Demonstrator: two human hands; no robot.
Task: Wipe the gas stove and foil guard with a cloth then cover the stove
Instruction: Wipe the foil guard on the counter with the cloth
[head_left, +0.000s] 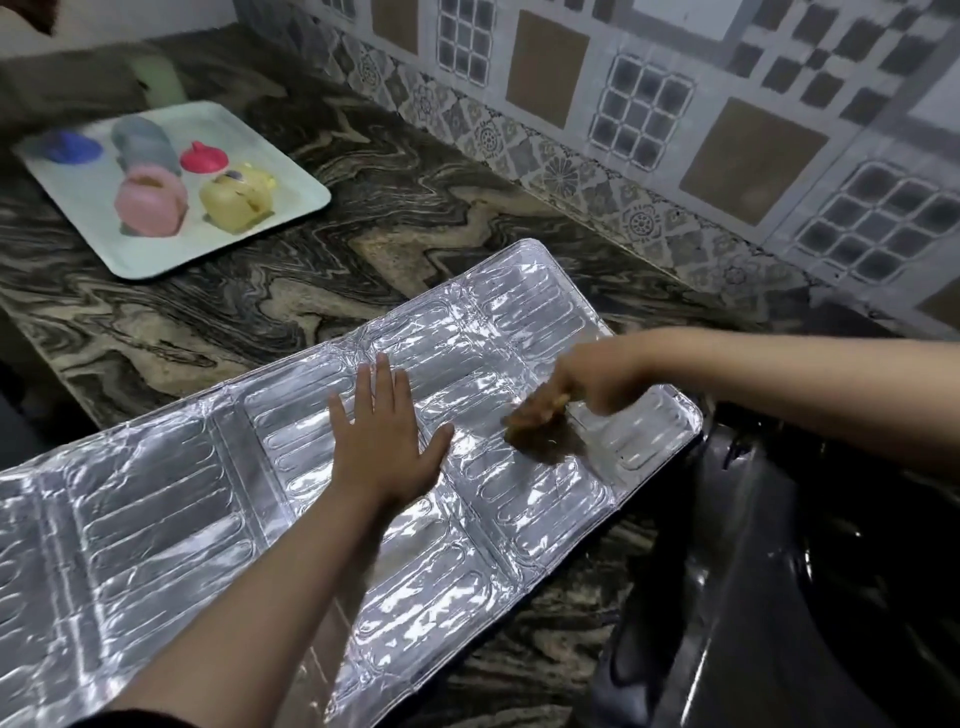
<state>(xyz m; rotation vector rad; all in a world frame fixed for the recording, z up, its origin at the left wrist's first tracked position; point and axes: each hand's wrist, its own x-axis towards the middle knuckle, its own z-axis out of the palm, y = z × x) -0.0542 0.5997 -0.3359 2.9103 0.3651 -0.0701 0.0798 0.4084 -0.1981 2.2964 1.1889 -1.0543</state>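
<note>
On foil guard: left hand flat, fingers straight; right hand gripping cloth.

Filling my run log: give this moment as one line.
step: wiping foil guard | left hand: flat on guard | right hand: rubbing brown cloth on guard | stove: uncovered

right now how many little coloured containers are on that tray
5 on the tray: blue at far left, grey at the back, red right of it, pink in front, yellow front right. Blur may hide others.
</note>
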